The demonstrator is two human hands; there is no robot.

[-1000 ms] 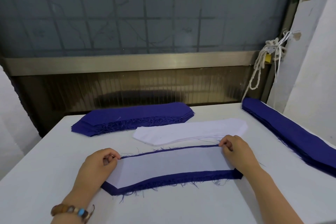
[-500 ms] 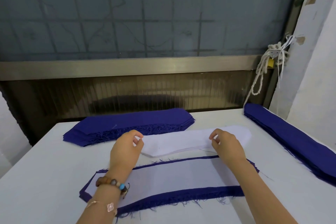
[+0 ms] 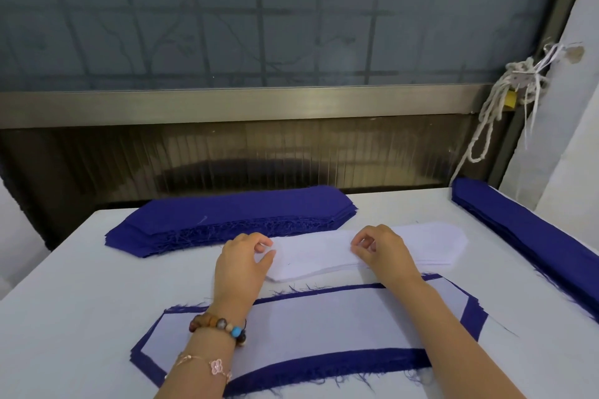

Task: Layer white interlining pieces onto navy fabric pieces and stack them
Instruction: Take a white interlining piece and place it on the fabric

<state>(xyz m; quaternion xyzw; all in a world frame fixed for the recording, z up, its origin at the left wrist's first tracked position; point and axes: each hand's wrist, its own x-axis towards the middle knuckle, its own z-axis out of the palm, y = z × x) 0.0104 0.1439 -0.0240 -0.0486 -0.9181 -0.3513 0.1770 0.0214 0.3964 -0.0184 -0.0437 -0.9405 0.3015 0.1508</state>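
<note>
White table (image 3: 81,285) w/ navy stacks (image 3: 233,214), window (image 3: 291,16) behind

Both forearms extended forward, left grip (image 3: 241,261) and right grip (image 3: 382,249) palm-down, fingers curled

I can read no writing, label, brand or number anywhere: none on the navy fabric (image 3: 233,214), none on the white interlining (image 3: 324,257), none on the tabletop (image 3: 81,301).
</note>
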